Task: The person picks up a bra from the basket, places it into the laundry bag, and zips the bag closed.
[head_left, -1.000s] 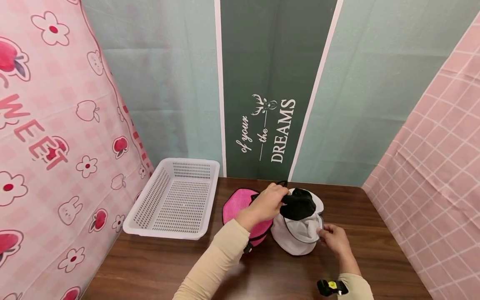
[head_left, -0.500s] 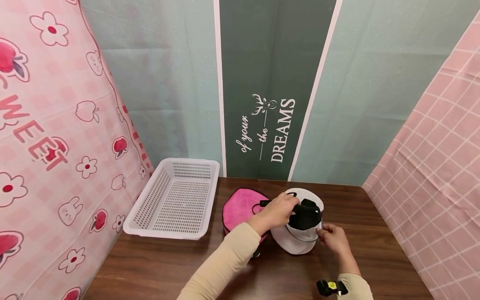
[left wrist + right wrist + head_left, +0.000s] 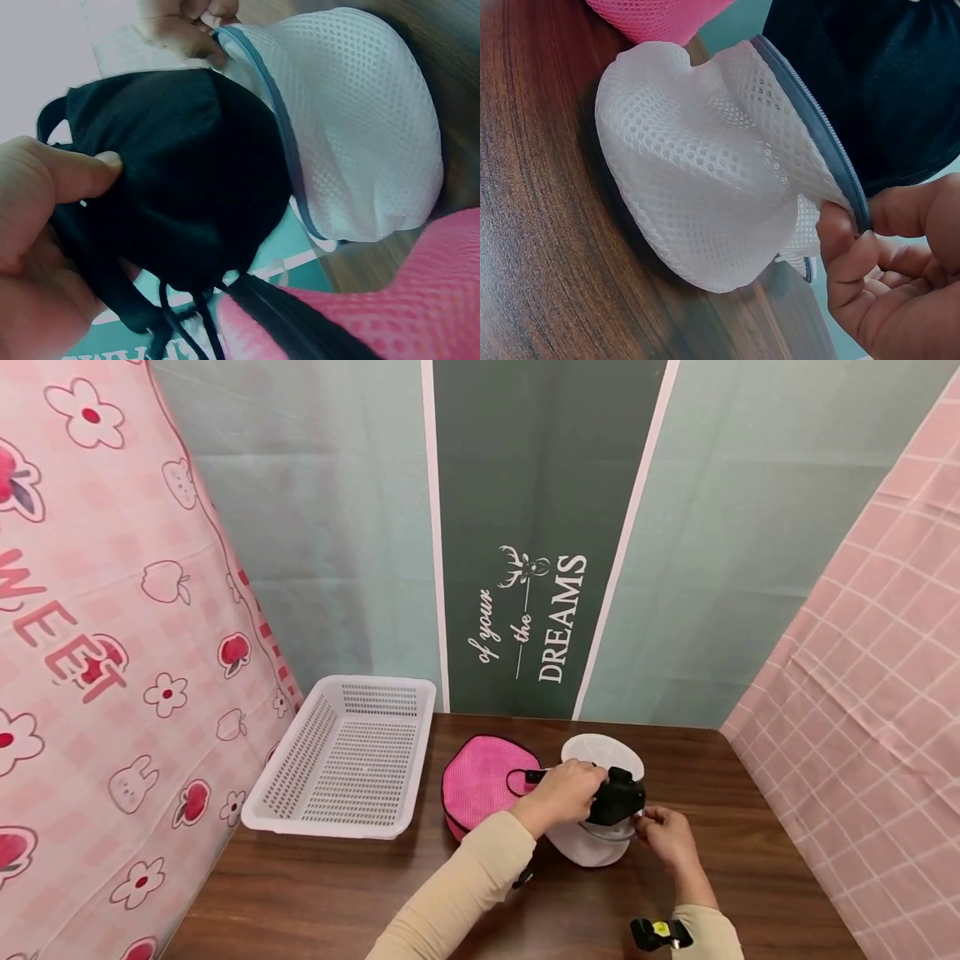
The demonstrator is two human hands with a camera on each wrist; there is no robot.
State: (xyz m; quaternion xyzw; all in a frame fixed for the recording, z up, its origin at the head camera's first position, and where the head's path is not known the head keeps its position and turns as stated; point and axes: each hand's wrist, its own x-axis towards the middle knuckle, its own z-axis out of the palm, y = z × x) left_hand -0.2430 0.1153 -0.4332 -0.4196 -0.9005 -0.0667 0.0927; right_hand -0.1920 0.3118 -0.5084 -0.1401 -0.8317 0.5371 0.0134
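My left hand point(image 3: 567, 792) pinches a black cloth piece point(image 3: 180, 165), rounded like a cup, with straps and thin cords point(image 3: 180, 319); its exact kind is unclear. The thumb presses on its face in the left wrist view. My right hand point(image 3: 667, 837) pinches the grey zipper edge point(image 3: 817, 124) of a white mesh laundry bag point(image 3: 682, 172), whose mouth is unzipped. The black piece is at that mouth; how far any of it lies inside is hidden. A pink mesh laundry bag point(image 3: 487, 785) sits left of the white one, partly behind my left forearm.
A white plastic basket point(image 3: 414, 793) with slotted walls stands at the back left of the wooden table point(image 3: 315, 893). Patterned cloths hang behind and on both sides. A black strap with a yellow mark point(image 3: 662, 932) is on my right wrist.
My left hand has moved right and slightly nearer with the black cloth piece, over the white bag's mouth. More of the pink bag shows. My right hand stays almost in place at the bag's edge.
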